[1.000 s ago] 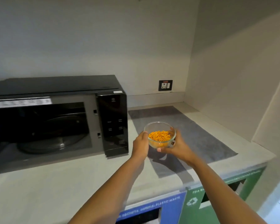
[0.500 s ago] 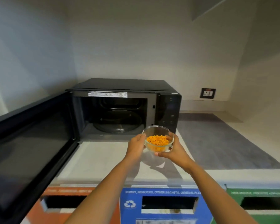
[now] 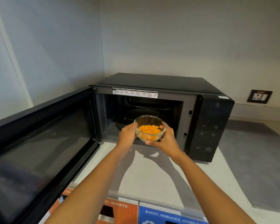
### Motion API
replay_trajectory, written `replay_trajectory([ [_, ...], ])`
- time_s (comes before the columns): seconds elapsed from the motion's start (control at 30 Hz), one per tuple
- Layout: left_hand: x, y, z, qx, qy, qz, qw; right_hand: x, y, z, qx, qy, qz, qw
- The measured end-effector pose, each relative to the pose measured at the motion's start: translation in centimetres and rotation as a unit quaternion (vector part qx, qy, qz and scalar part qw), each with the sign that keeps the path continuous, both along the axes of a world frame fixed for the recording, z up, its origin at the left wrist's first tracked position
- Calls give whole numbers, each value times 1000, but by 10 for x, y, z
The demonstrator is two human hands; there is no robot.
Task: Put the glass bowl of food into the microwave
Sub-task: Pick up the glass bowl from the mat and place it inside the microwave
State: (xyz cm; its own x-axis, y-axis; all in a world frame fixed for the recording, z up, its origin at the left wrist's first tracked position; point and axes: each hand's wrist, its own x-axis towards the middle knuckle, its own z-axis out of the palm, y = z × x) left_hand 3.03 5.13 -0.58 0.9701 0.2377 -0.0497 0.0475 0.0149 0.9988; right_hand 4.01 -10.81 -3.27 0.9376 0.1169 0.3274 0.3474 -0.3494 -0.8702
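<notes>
Looking down from the head camera, a clear glass bowl [image 3: 150,128] of orange food [image 3: 149,129] is held in the air between two bare hands. The left hand [image 3: 127,135] is pressed against the bowl's left side, fingers curled around the glass. The right hand [image 3: 164,137] is cupped under and around its right side. The bowl is seen just in front of the open cavity of a black microwave [image 3: 210,120], above the pale countertop [image 3: 152,178]. The microwave door [image 3: 39,143] is swung wide open to the left. A grey mat [image 3: 255,167] is laid on the countertop's right side.
</notes>
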Motion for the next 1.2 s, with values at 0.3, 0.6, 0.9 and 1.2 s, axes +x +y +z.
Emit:
replay_trajectory([
  [0.3, 52, 10, -36, 2, 32, 43, 999, 53, 11, -31, 19, 47, 13, 999],
  [0.6, 112, 19, -29, -41, -6, 7, 999, 111, 17, -25, 39, 57, 21, 997],
  [0.9, 179, 29, -21, -84, 3, 5, 996, 172, 22, -4, 22, 68, 55, 996],
  [1.2, 202, 32, -24, -100, -13, -35, 994, 204, 19, -5, 29, 113, 100, 988],
])
